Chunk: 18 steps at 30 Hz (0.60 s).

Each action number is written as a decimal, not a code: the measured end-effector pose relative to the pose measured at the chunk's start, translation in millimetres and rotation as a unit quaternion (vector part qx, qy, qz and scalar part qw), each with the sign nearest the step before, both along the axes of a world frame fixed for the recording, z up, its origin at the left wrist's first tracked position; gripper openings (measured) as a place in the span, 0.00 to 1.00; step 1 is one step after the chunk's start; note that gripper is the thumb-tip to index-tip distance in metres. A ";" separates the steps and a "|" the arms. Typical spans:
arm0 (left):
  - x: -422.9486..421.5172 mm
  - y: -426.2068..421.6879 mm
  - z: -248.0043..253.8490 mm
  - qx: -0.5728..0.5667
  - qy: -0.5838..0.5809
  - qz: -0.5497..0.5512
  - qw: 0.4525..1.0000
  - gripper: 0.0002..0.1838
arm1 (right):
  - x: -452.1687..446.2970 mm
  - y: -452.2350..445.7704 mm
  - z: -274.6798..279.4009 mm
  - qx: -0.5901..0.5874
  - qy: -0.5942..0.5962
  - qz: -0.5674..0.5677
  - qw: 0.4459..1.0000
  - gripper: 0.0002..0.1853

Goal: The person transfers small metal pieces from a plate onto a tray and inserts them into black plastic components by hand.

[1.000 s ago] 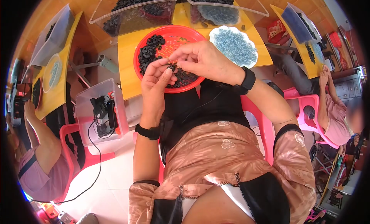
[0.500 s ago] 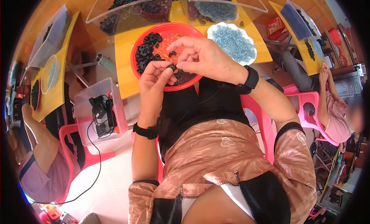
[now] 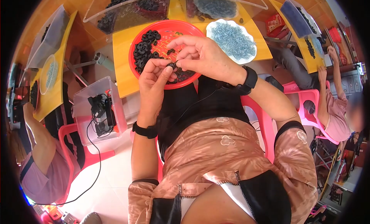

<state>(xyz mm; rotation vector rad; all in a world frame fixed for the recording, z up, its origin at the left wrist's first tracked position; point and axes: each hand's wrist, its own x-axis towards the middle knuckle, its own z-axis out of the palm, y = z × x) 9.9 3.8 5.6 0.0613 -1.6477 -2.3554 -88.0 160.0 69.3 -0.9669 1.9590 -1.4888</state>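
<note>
Left hand (image 3: 154, 79) pinches small black part (image 3: 172, 65) over red tray's (image 3: 185, 28) near side. Right hand (image 3: 212, 59) close against it, grip unclear. White plate (image 3: 210, 28) lies right.

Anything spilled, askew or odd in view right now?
Nothing by the red tray looks clearly spilled or broken. One oddity: a black cord trails out of the clear bin at left, past the pink chair, where it might catch a foot.

Your black bits (image 3: 142, 51) look like dull plastic, your red tray (image 3: 183, 28) shiny plastic, your surface (image 3: 122, 71) smooth wood.
</note>
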 end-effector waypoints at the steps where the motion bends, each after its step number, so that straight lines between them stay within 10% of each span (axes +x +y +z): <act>1: -0.1 0.3 0.2 0.000 -0.002 -0.002 1.000 0.07 | 0.0 0.8 1.5 0.007 0.016 0.002 1.000 0.21; 18: 0.9 9.7 -2.4 -0.003 -0.002 0.002 1.000 0.05 | -1.8 4.4 -8.0 -0.019 -0.032 0.002 0.999 0.20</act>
